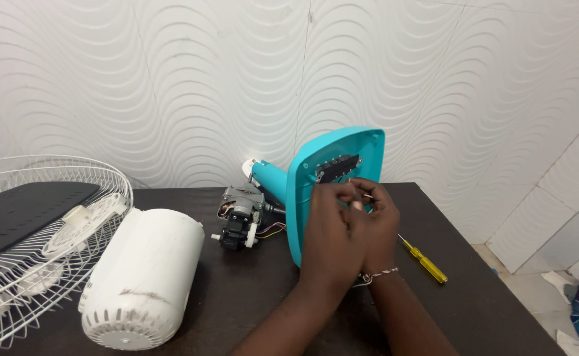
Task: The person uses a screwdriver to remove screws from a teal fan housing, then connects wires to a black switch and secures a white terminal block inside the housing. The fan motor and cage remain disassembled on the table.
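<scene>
Both hands, left hand (329, 221) and right hand (376, 221), press together in a pinching grip on a small part, unidentifiable, against the upturned turquoise plastic fan base (332, 181) on the dark counter (250, 290), yellow-handled screwdriver (424, 260) near.

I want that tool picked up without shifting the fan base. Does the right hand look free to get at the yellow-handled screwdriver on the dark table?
Probably yes: the yellow-handled screwdriver lies uncovered just beside the right hand, with nothing between them.

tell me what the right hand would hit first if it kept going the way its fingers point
Most likely the underside of the turquoise fan base, right ahead of the right hand; depth is unclear, and the fingertips may already touch it.
</scene>
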